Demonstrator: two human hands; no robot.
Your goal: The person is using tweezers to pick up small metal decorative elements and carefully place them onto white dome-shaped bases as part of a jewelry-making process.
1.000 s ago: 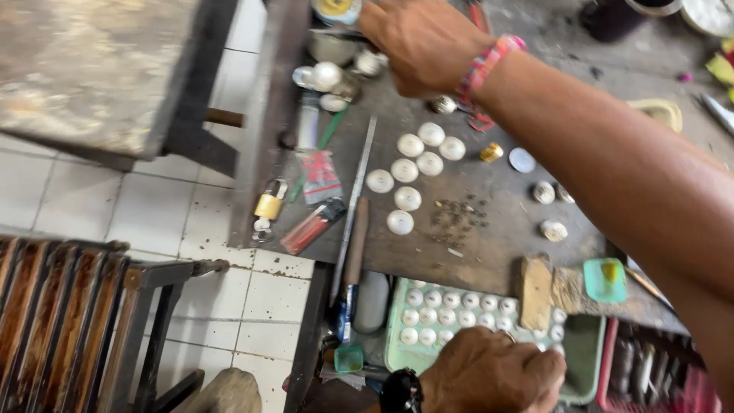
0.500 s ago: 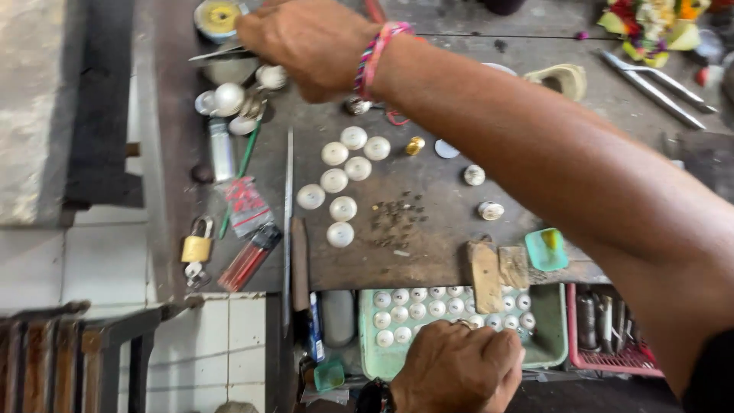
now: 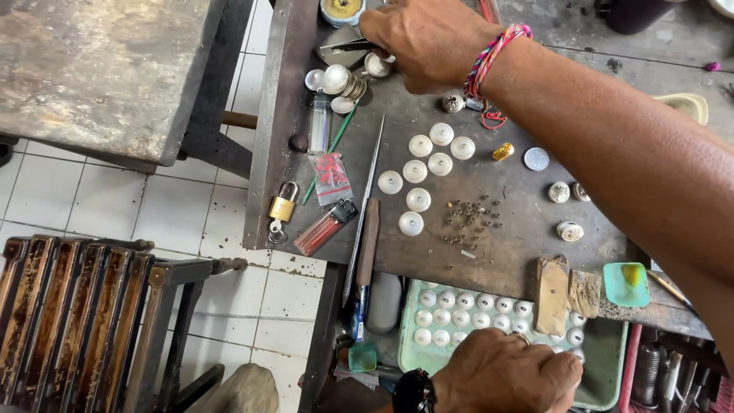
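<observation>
My right hand point(image 3: 428, 38) reaches across to the far end of the dark workbench point(image 3: 512, 252), a pink woven bracelet point(image 3: 489, 57) on its wrist. Its fingers are closed on dark metal tweezers point(image 3: 344, 46), just above a pile of white shell discs point(image 3: 344, 80). My left hand point(image 3: 508, 375), with a black wristwatch point(image 3: 413, 391), lies at the near edge with fingers curled over the rim of a pale green tray point(image 3: 612, 359) filled with several white discs point(image 3: 459, 306). More white discs point(image 3: 428, 164) lie loose at the bench's middle.
A long metal rod point(image 3: 367, 191), brass padlock point(image 3: 281, 208), red lighter point(image 3: 325, 226), clear vial point(image 3: 319, 122) and tiny metal beads point(image 3: 466, 218) lie on the bench. A worn table point(image 3: 99, 69) stands left, a slatted wooden stool point(image 3: 84, 313) below it over white floor tiles.
The view has swung so the bench sits further right. My right hand stays at the far end, now holding the tweezers out to the left. My left hand has kept to the tray.
</observation>
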